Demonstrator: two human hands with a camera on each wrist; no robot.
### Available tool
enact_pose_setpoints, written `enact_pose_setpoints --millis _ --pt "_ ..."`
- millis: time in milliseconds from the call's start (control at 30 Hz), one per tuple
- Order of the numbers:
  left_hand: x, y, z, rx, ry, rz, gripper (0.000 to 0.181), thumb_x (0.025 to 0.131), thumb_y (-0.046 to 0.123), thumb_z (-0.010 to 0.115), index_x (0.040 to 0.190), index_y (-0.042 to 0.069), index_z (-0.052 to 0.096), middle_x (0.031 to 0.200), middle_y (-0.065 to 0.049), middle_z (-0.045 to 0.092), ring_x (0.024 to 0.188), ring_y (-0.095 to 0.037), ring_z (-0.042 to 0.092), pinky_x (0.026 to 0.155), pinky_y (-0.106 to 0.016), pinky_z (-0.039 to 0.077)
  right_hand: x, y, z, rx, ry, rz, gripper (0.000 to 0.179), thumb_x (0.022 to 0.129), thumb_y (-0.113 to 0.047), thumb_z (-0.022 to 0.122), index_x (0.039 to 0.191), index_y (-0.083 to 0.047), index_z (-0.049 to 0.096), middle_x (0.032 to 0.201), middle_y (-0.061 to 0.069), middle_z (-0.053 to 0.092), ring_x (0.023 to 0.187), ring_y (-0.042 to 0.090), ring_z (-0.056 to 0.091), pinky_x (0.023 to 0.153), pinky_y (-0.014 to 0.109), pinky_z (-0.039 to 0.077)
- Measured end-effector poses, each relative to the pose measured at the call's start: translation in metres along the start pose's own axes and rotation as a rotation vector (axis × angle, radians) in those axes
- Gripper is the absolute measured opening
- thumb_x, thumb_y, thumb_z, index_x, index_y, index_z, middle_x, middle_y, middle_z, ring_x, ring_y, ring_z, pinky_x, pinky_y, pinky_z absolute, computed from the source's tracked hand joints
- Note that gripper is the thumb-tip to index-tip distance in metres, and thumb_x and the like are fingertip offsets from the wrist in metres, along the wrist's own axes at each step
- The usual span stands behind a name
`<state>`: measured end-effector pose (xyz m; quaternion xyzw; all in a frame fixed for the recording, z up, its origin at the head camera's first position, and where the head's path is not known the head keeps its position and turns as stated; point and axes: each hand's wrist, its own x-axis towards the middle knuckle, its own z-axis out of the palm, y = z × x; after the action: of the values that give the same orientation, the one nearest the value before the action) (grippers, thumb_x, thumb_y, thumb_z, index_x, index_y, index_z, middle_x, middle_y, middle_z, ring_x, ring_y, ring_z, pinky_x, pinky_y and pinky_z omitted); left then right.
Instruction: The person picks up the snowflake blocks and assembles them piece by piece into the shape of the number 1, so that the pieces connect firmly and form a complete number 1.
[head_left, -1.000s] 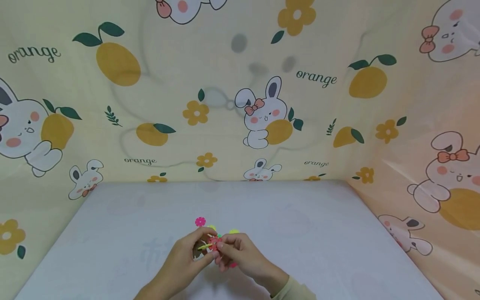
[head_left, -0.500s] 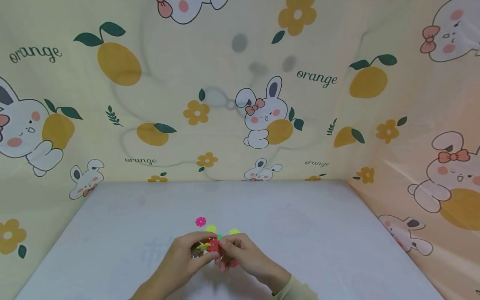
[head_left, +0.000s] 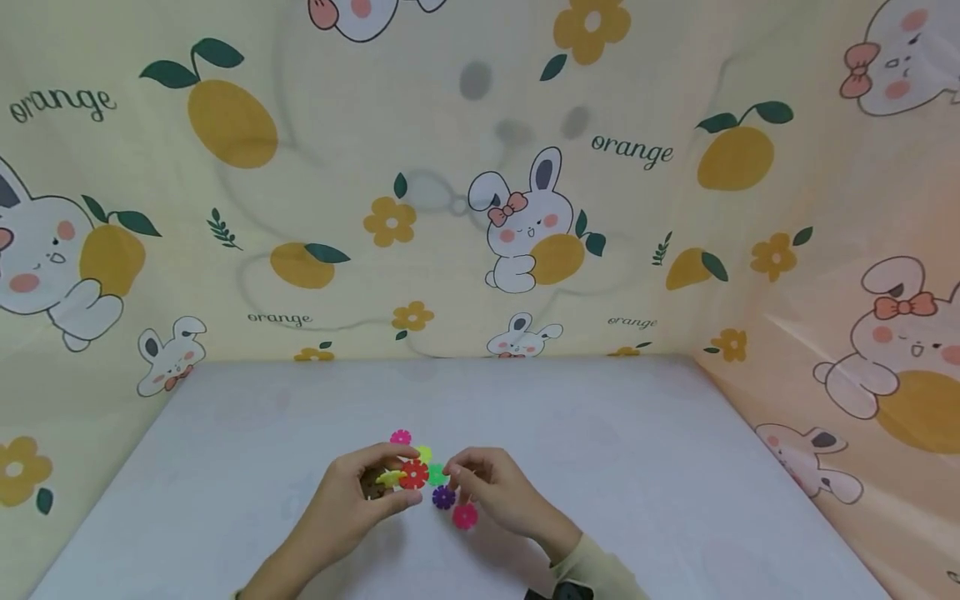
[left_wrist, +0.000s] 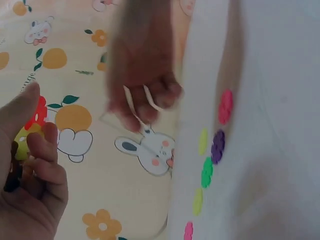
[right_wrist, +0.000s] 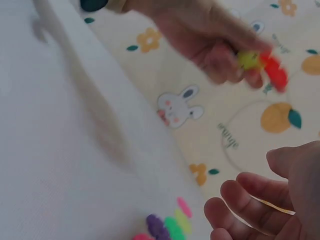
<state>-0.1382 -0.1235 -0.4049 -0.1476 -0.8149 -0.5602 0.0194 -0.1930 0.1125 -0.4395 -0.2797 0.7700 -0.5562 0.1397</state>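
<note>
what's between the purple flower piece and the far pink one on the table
The green piece, then a yellow piece, lie between the purple piece and the far pink piece; the left wrist view shows it clearly.

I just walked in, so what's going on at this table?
A person's left hand is holding a red flower-shaped disc and a yellow disc that look joined, with a dark piece deeper in the grip. The right hand holds nothing and is beside more of these discs. On the white table lie a purple disc, a green disc, two yellow discs and two pink discs.
</note>
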Motion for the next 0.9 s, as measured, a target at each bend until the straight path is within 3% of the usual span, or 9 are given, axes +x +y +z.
enact_pose_setpoints --millis 100,233,433,900 --pt "0.0 0.002 -0.001 -0.057 -0.03 -0.017 0.04 0.083 0.025 0.084 0.118 0.011 0.07 0.1 -0.006 0.074 0.074 -0.005 0.06 0.066 -0.021 0.055 0.002 0.009 0.001 -0.066 0.007 0.034 0.031 0.104 -0.018 0.054 0.113 0.007 0.068 0.096 0.028 0.07 0.075 0.012 0.064 0.066 0.023 0.054" --pt "0.001 0.003 -0.002 -0.066 -0.038 -0.025 0.037 0.085 0.025 0.082 0.117 0.01 0.07 0.102 -0.007 0.075 0.075 -0.005 0.06 0.066 -0.021 0.055 0.003 0.018 0.005 -0.173 0.027 0.101 0.028 0.102 -0.023 0.06 0.113 -0.001 0.071 0.1 0.013 0.073 0.08 0.008 0.063 0.071 0.021 0.052" --pt "0.002 0.001 -0.003 -0.056 -0.033 -0.066 0.036 0.086 0.025 0.082 0.117 0.012 0.07 0.105 -0.005 0.075 0.078 -0.007 0.062 0.069 -0.021 0.056 -0.001 0.023 0.014 -0.237 0.02 0.134 0.021 0.095 -0.019 0.069 0.112 -0.006 0.071 0.092 -0.001 0.064 0.076 0.005 0.055 0.066 0.02 0.048" --pt "0.004 -0.001 -0.001 -0.049 -0.059 -0.088 0.035 0.086 0.025 0.081 0.117 0.011 0.07 0.105 -0.006 0.074 0.075 -0.009 0.059 0.066 -0.02 0.054 -0.003 0.026 0.024 -0.452 0.072 0.094 0.03 0.088 -0.015 0.077 0.117 -0.008 0.072 0.102 0.0 0.064 0.08 0.002 0.053 0.071 0.018 0.046"
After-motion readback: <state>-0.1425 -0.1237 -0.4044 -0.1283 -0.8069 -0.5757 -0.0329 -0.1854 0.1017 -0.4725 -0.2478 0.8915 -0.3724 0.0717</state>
